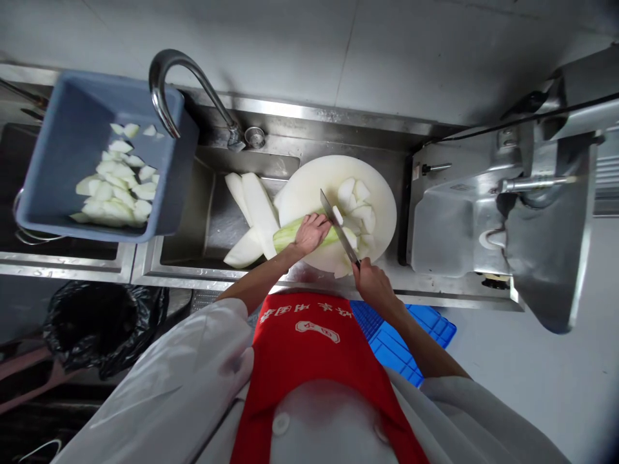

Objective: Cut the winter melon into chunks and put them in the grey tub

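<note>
On the white board (300, 187), the green gourd (289, 237) is lying along a nine-to-three o'clock axis, cut end facing three; the left hand (312, 232) is grasping it, the right hand (373, 283) clenching a knife (341, 231) aimed at eleven.

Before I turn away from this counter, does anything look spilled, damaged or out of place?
Nothing looks spilled or damaged. One small oddity: a cut white piece sits right at the near rim of the round cutting board, so it looks as if it could slip off.
</note>
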`<state>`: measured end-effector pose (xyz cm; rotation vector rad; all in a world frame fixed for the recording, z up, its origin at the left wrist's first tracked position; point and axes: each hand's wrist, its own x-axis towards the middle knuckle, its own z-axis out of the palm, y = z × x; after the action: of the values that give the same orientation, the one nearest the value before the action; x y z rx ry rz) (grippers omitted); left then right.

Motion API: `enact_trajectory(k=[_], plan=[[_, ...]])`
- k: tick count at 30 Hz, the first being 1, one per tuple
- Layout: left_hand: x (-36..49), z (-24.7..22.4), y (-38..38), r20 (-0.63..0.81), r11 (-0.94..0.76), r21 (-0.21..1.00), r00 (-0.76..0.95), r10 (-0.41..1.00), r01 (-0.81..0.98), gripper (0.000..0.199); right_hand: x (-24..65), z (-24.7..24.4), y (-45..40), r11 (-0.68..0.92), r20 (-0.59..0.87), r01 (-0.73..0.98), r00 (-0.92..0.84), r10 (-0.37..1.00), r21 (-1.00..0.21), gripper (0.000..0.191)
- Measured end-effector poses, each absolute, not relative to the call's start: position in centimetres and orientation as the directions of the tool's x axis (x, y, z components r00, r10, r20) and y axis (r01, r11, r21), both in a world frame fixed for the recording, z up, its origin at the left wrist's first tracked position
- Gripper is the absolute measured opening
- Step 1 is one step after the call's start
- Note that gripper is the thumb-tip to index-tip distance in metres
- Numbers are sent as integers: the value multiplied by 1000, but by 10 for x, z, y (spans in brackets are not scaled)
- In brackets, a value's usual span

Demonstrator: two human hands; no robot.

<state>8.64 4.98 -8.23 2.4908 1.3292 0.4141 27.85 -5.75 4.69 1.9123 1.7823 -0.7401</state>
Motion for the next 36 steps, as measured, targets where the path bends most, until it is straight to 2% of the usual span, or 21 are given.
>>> enact_trajectory(k=[8, 14, 19, 23, 30, 36], plan=[[82, -79, 51, 136, -546, 406, 543, 829, 733, 40, 248, -5, -1, -112, -560, 987, 29, 828, -114, 35], [82, -83, 50, 154, -546, 414, 535, 830, 728, 38, 265, 28, -19, -66, -541, 995, 15, 841, -75, 36], [84, -87, 51, 151, -544, 424, 536, 830, 724, 40, 277, 58, -51, -52, -603, 998, 28, 797, -23, 35], [84, -88, 51, 137, -540, 431, 539, 831, 723, 39, 273, 47, -49, -52, -627, 998, 14, 779, -42, 33], [77, -85, 54, 145, -567, 460, 572, 808, 684, 36, 239, -1, -5, -114, -565, 988, 36, 825, -105, 35], [74, -86, 51, 157, -588, 416, 582, 798, 693, 39, 255, 27, -21, -70, -552, 994, 14, 834, -80, 35]])
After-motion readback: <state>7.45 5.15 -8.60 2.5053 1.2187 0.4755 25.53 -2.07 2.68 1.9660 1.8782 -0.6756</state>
